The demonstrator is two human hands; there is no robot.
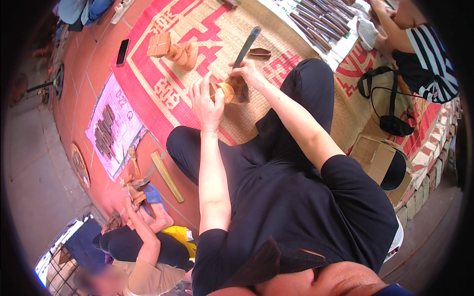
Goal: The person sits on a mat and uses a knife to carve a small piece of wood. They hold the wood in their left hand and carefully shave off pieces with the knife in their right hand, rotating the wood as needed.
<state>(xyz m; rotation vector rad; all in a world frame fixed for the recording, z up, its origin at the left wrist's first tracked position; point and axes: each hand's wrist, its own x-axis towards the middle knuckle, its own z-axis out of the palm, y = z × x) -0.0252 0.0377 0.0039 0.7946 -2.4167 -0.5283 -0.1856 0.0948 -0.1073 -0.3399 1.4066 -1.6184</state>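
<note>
My left hand (206, 103) is closed round a small piece of light, rounded wood (226, 92) above the mat, with its fingers pointing away from me. In my right hand (251, 74) is a long, flat, dark-grey tool (246, 47), like a file or a blade, its rounded end sticking up and away. The tool's lower end is hidden by the fingers, so I cannot tell whether it touches the wood. A darker brown patch, which I cannot make out, shows just beneath my right hand. Beyond my left hand stand carved wooden pieces (183, 55) beside a square wooden block (159, 45).
A phone (122, 52) lies at the mat's left edge. Dark sticks (104, 132) rest on a pink sheet, and more sticks (323, 22) at far right. A wooden strip (167, 176) lies left of my knee. Co-workers sit at lower left and far right; a cardboard box (370, 157) stands right.
</note>
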